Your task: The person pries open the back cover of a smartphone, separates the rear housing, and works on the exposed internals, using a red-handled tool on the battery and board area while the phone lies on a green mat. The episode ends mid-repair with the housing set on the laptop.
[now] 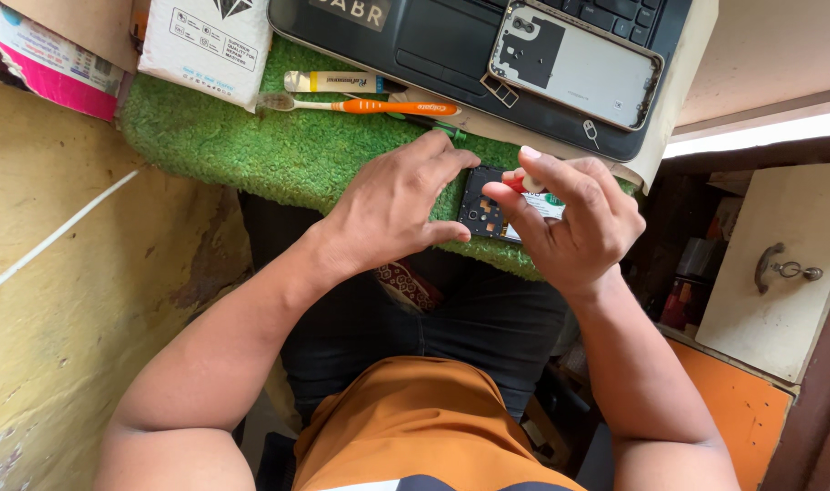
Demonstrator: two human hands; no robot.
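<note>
An opened phone body [484, 207] with its dark circuit side up lies on a green fuzzy mat [251, 150]. My left hand [392, 205] steadies its left edge with thumb and fingers. My right hand [570, 214] covers the phone's right part and pinches a small tool with a red and white handle [521, 182] over the board. The phone's grey back cover [574, 64] rests on a black laptop [433, 41] farther away.
An orange-handled toothbrush [379, 106], a small tube [338, 82] and a green-tipped tool [438, 127] lie on the mat. A white packet [206, 41] sits at the mat's far left. A yellow wall [60, 273] is left; a cabinet drawer with a handle [783, 268] is right.
</note>
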